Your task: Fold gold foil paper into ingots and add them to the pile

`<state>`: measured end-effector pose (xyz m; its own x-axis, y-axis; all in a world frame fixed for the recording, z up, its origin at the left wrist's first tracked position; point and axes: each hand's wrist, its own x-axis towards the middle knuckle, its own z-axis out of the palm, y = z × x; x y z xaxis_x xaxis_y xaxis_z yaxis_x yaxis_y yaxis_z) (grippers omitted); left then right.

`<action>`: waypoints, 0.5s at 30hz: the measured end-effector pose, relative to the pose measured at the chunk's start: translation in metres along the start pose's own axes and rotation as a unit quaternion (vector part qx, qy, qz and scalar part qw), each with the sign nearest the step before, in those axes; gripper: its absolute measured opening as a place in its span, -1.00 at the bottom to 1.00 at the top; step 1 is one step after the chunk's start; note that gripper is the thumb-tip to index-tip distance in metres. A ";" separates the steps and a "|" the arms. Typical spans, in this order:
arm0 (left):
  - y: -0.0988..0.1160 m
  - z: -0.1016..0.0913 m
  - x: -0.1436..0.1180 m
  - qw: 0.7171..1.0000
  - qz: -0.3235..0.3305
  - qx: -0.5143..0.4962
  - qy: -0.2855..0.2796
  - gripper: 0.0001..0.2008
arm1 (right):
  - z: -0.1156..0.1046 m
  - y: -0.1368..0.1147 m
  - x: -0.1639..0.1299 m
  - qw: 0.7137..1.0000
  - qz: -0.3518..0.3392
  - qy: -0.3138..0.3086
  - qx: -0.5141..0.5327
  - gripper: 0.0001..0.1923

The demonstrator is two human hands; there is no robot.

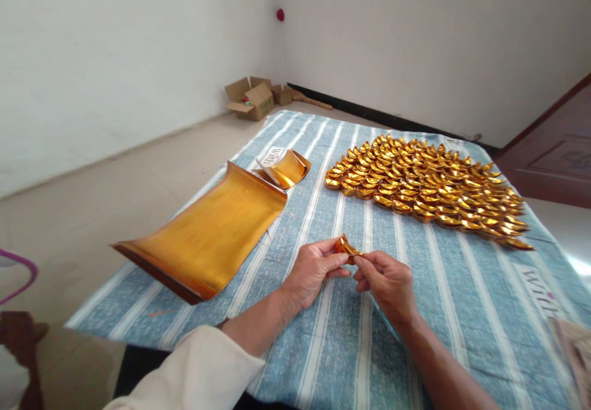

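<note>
Both hands pinch one small piece of folded gold paper (347, 247) just above the striped blue cloth (462, 311). My left hand (316, 269) grips its left end and my right hand (385, 282) grips its right end. To the left lies a large curled stack of gold paper sheets (207, 234). Beyond it sits a smaller curled bundle of gold sheets (289, 168). At the far right of the cloth, several finished gold paper ingots (425, 185) lie in tight overlapping rows.
The cloth covers a low table whose left edge drops to a beige floor. Open cardboard boxes (253, 99) stand in the far corner by the white walls. A dark wooden door (554, 151) is at the right. A pink hoop (18, 271) shows at the left edge.
</note>
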<state>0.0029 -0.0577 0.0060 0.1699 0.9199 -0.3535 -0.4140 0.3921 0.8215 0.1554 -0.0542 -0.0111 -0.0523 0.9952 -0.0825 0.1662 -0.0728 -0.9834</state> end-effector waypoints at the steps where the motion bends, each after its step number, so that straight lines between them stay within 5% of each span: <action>1: 0.000 0.000 0.000 1.000 -0.002 -0.003 -0.002 -0.67 | 0.000 -0.001 0.000 1.000 0.003 -0.003 0.010 -0.65; 7: 0.002 -0.001 0.001 1.000 -0.003 -0.005 -0.014 -0.66 | -0.006 -0.007 0.000 0.994 0.037 -0.043 0.091 -0.64; 15: 0.006 -0.004 -0.002 0.999 0.005 0.015 -0.052 -0.72 | -0.016 -0.008 0.001 0.994 -0.004 -0.095 0.056 -0.68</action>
<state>-0.0032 -0.0566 0.0103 0.2587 0.9189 -0.2979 -0.3897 0.3814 0.8382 0.1702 -0.0521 -0.0011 -0.2401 0.9662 -0.0940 0.0548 -0.0831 -0.9950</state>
